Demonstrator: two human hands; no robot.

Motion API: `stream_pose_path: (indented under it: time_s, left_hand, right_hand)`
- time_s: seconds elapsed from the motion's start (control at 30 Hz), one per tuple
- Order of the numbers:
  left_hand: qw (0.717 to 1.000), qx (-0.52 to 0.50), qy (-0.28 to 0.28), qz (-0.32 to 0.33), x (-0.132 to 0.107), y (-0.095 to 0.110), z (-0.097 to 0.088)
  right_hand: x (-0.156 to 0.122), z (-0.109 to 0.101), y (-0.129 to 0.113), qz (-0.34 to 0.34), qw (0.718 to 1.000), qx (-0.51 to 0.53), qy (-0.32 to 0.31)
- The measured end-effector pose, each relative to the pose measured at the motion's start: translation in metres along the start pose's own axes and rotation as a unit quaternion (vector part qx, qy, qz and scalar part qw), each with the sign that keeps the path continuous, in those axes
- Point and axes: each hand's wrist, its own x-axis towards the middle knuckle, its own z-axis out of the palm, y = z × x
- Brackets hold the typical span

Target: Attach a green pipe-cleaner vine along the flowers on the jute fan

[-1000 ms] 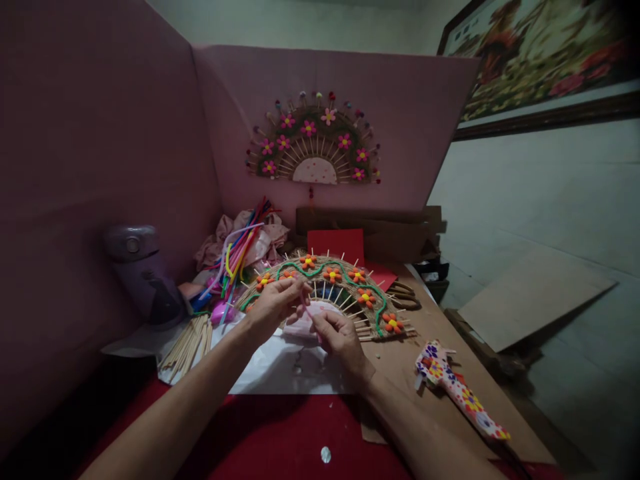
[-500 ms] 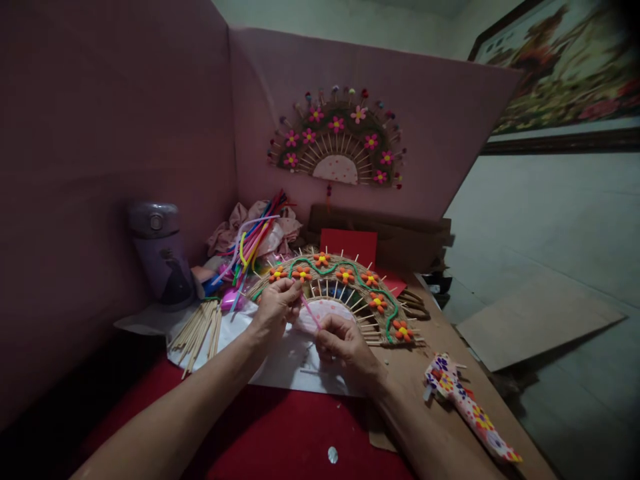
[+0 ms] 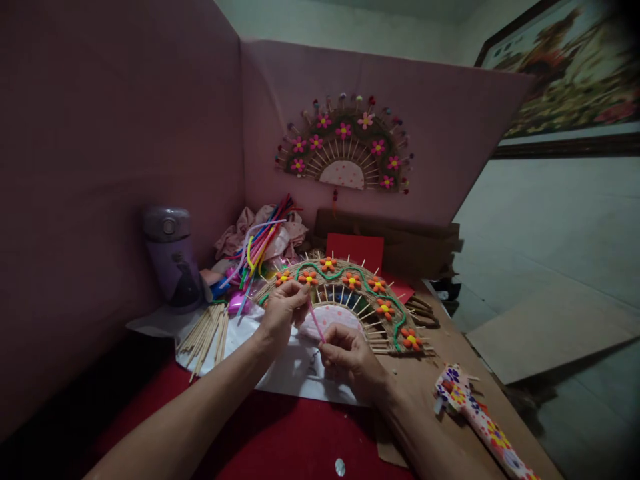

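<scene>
A short pink pipe cleaner (image 3: 316,323) runs slantwise between my two hands. My left hand (image 3: 286,312) pinches its upper end, and my right hand (image 3: 350,357) pinches the lower end. Just behind them lies a half-round fan of sticks and twine (image 3: 367,293), bearing orange flowers with yellow centres and a wavy green strip. Its inner half-circle is pale cloth with pink dots (image 3: 337,321), partly covered by my hands. Under my hands spreads a white sheet (image 3: 285,377) on the red table cover (image 3: 280,433).
Bamboo sticks (image 3: 205,337) lie at the left beside a purple bottle (image 3: 173,263). Bundled colourful pipe cleaners (image 3: 260,243) lie behind them. A red card (image 3: 356,250) stands at the back. To the right, a flowered cloth-covered hot glue gun (image 3: 475,413) rests on cardboard (image 3: 415,387). Another fan (image 3: 345,150) hangs ahead.
The whole scene has shifted slightly right and down as my head moved. Both hands keep their pinch on the pink pipe cleaner, which now stands a little steeper.
</scene>
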Motion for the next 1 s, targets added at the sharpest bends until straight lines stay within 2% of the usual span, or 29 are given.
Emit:
stream_pose_path:
  time_s: [0.2,0.4,0.67,0.87,1.0]
  left_hand:
    - [0.999,-0.019,-0.001,-0.045,0.002,0.001,-0.002]
    - [0.997,0.056,0.031,0.047,0.0,0.003,0.0]
    - [0.998,0.028,-0.052,-0.011,0.004,0.012,-0.003]
    - [0.998,0.025,-0.061,-0.022,0.003,0.011,-0.003]
    - [0.997,0.064,-0.049,0.005,0.003,0.01,-0.002]
  right_hand:
    - [-0.001,-0.001,0.003,0.001,1.0,0.004,-0.008]
    - [0.001,0.0,0.001,0.0,1.0,0.003,0.009]
    - [0.003,0.0,-0.002,0.02,0.995,0.097,0.028]
    - [0.003,-0.001,-0.006,0.035,0.993,0.113,0.031]
    - [0.002,-0.001,-0.005,0.057,0.993,0.102,0.024]
